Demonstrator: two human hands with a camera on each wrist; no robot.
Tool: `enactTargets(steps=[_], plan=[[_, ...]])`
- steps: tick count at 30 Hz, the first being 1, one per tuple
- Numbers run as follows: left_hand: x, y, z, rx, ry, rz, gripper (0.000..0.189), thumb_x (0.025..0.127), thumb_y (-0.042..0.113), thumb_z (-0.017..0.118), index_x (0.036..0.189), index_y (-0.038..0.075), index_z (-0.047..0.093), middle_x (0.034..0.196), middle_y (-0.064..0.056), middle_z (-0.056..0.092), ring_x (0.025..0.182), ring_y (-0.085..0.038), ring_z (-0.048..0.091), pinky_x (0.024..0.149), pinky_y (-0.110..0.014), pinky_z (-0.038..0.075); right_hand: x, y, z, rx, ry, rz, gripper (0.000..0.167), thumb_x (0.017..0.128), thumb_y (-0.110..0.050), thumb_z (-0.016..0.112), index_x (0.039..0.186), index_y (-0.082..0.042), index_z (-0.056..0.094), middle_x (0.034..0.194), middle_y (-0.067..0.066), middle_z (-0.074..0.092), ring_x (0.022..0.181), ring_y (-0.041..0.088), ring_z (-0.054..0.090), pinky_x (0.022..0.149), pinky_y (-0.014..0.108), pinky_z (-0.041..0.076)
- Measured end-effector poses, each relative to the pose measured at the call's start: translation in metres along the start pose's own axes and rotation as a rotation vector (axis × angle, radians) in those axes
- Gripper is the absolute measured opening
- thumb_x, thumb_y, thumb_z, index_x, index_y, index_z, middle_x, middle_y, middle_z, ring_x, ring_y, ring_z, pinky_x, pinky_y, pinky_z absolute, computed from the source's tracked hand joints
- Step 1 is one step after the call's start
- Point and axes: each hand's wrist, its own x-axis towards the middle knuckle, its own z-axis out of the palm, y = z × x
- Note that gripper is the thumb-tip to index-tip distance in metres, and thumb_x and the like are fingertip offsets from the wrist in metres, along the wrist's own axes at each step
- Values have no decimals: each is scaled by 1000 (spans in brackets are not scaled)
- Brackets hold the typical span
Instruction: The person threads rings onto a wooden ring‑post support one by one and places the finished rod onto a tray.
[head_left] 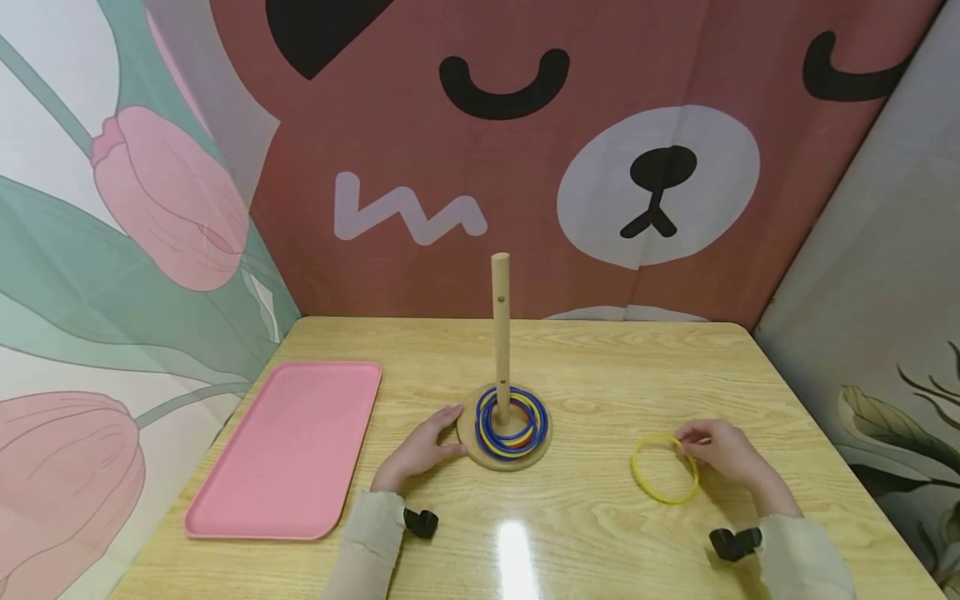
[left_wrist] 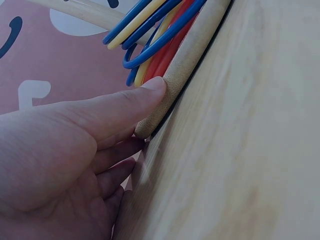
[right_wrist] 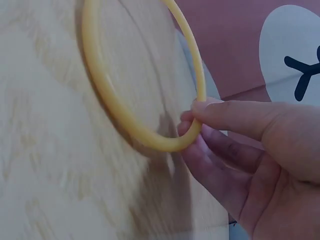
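Note:
A wooden peg (head_left: 501, 333) stands upright on a round wooden base (head_left: 467, 429) near the table's middle. Blue, yellow and red rings (head_left: 512, 446) lie stacked around its foot. My left hand (head_left: 420, 450) holds the base by its left edge; in the left wrist view the thumb (left_wrist: 155, 90) presses on its rim, just below the stacked rings. Off to the right, my right hand (head_left: 722, 450) pinches a yellow ring (head_left: 637, 477) between thumb and fingers. The right wrist view shows this ring (right_wrist: 107, 90) tilted close over the tabletop, its held side raised.
A pink tray (head_left: 288, 450) lies on the left of the wooden table (head_left: 585, 533). Behind the table hangs a cloth (head_left: 390, 275) with a bear face, and patterned cloths flank both sides. Black wrist straps (head_left: 735, 543) sit over the sleeves.

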Motion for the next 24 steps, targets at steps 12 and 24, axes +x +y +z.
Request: enactTargets(steps=[12,24], plan=[[1,0,0,-7,-5,1,74,88,28,71,150,5,35,156,-20,31,146,-38,26,120,-54,21,9,-26,-5,142,23,-22,31,95,-14,62,118,7,63,103,18,66,87,13,66,67,32,60],[3,-2,1,-10,-1,0,75,88,28,71,149,4,36,156,-21,32,146,-39,26,120,-54,22,23,-77,-13,304,52,-100,43,93,-25,65,124,4,61,115,25,65,89,-1,64,79,34,61]])
